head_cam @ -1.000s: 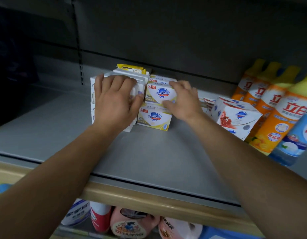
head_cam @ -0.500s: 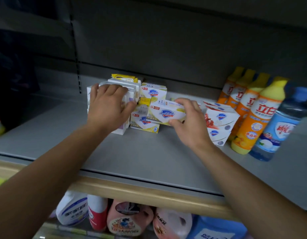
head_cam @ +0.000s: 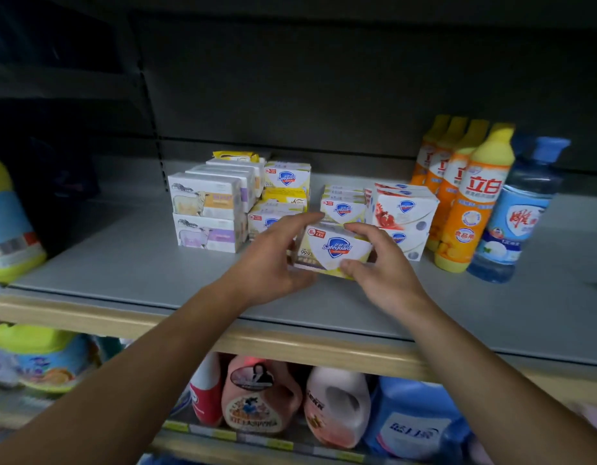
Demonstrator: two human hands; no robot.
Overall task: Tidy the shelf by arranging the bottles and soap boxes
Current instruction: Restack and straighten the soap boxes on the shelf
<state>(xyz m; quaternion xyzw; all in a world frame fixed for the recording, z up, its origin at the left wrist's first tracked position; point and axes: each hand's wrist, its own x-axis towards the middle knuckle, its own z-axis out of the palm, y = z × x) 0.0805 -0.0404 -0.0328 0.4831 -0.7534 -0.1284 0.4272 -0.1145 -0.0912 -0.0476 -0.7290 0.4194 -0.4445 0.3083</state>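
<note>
A yellow-and-white Safeguard soap box [head_cam: 335, 248] sits between both my hands near the front of the grey shelf [head_cam: 129, 263]. My left hand [head_cam: 273, 260] holds its left end, fingers over the top. My right hand [head_cam: 381, 266] grips its right end with thumb under and fingers on top. Behind stand more Safeguard boxes [head_cam: 287, 177], a short stack of them [head_cam: 342, 204], red-and-white soap boxes [head_cam: 404, 209] and sheep-printed boxes [head_cam: 208, 199]. Orange dish-soap bottles [head_cam: 471, 209] stand in a row at the right.
A clear blue-capped bottle [head_cam: 518, 213] stands right of the orange ones. A large yellow-and-blue jug [head_cam: 8, 223] is at the far left. Detergent jugs [head_cam: 260, 397] fill the lower shelf beneath the wooden shelf edge [head_cam: 290, 344].
My left hand left the sheep-printed boxes and came right onto the Safeguard box. My right hand drew that box forward, away from the stack. The view shifted left and back.
</note>
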